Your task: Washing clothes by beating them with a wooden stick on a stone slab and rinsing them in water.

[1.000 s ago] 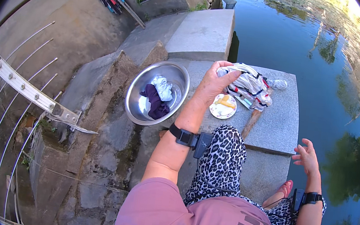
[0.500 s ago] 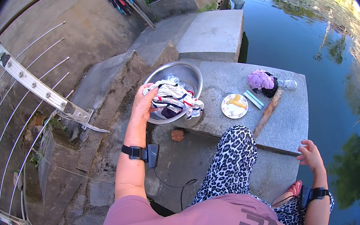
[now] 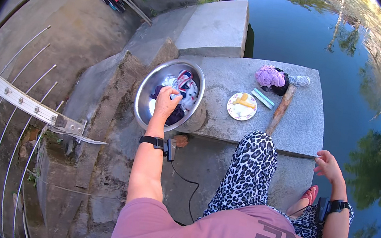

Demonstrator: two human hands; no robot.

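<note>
My left hand [image 3: 166,101] reaches over the steel basin [image 3: 141,108], with thumb and fingers bent together at the wet clothes. Whether a fold of cloth is caught between them is hard to see. In the basin, a white garment with red and navy stripes [image 3: 186,79] lies beside pale cloth and a dark purple cloth [image 3: 176,116]. Off to the right, my right hand [image 3: 328,165] hangs above the slab's near corner, fingers loosely bent and apart, holding nothing.
On the stone slab [image 3: 223,80] are a flowered plate [image 3: 234,112] with yellowish pieces, a scrub brush [image 3: 263,98], a wooden stick [image 3: 281,111] and lilac cloth [image 3: 270,75]. Water [image 3: 301,32] borders the slab. A metal railing [image 3: 35,107] stands left, and a brick piece [image 3: 180,140] near the basin.
The striped garment, held up over the basin's rim before, now lies inside it. My left hand has moved down and inward over the basin. The right hand stays much the same.
</note>
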